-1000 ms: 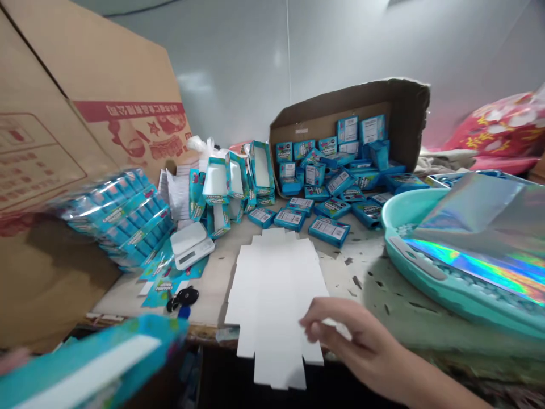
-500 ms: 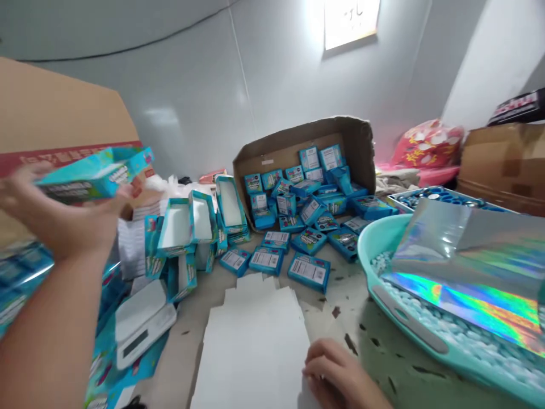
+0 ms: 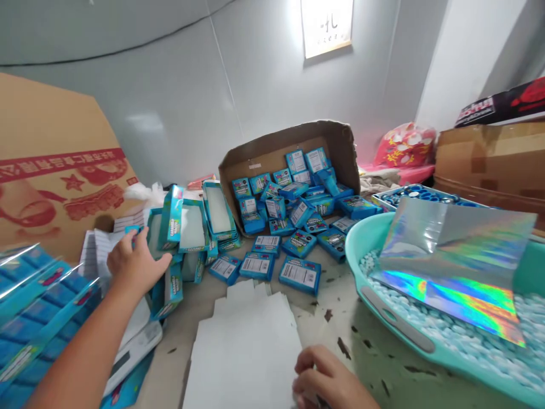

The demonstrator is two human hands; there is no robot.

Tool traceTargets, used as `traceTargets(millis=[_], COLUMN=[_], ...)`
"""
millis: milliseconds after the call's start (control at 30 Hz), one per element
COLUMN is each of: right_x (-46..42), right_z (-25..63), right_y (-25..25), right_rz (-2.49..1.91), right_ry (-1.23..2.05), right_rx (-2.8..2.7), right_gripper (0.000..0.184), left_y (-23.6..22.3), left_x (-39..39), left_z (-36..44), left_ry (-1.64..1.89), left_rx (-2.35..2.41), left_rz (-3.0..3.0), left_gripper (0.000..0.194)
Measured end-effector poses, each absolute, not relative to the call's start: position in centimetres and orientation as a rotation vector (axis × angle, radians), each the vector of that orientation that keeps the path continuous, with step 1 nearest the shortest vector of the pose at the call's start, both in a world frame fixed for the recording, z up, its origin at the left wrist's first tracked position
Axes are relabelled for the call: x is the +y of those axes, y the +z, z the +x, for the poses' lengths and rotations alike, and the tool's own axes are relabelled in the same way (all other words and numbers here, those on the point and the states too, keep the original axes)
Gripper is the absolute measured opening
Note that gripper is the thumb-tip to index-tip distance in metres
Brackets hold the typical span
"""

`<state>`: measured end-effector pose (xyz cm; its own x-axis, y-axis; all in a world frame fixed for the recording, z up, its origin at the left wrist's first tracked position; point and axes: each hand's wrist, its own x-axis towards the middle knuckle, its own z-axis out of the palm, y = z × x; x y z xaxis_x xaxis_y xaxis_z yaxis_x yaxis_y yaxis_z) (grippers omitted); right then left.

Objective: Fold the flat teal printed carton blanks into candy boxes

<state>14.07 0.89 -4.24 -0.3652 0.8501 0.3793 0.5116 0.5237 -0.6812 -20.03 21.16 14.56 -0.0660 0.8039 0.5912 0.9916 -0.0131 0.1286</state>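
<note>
My left hand (image 3: 135,266) reaches the open trays (image 3: 192,228) at eleven o'clock.
Its thumb and fingers are parted; whether they grip one, I cannot tell. My right hand (image 3: 330,382) curls beside the white card (image 3: 244,355) at twelve o'clock, its hold unclear.

A pale grey wall (image 3: 170,79) fills the back, with a thin upright seam (image 3: 221,65) and a dark cable (image 3: 128,51) sagging across its upper left. A sign (image 3: 327,28) with dark writing hangs high up, bright light glowing at its left edge. Softer glare shows on the wall at left. Toward the right stands a whiter section (image 3: 472,51), shaded beyond. The pale table (image 3: 370,375) has dark, ragged marks.
</note>
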Motion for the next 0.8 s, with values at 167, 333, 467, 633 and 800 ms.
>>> traceTargets(millis=[167,333,467,633,800], right_x=[0.2,-0.1,-0.3,-0.8,-1.2], right_z=[14.2,14.0,14.1,14.1,13.7], right_y=[-3.7,-3.0,-2.6,-2.4,-1.8], right_rz=[-1.325,-1.412,-1.355,-1.284,-1.214], right_ry=[0.625,0.652,0.615,0.453,0.438], right_rx=[-1.915,-1.9,-1.947,-1.996,-2.014], right_gripper=[0.044,0.043,0.041,0.04,0.032], left_y=[10.3,-0.1,-3.1,-0.2,1.0], left_x=[7.0,-4.4,-7.3,-7.7,-8.3], left_z=[-15.0,-11.4,-11.0,-11.4,-11.2], left_ry=[-0.95,-0.723,-0.422,-0.124,-0.197], left_rx=[-1.68,-1.919,-1.813,-1.877,-1.945], left_rz=[-2.223,-2.273,-2.719,-2.974,-2.995], left_gripper=[0.022,0.072,0.093,0.105,0.096])
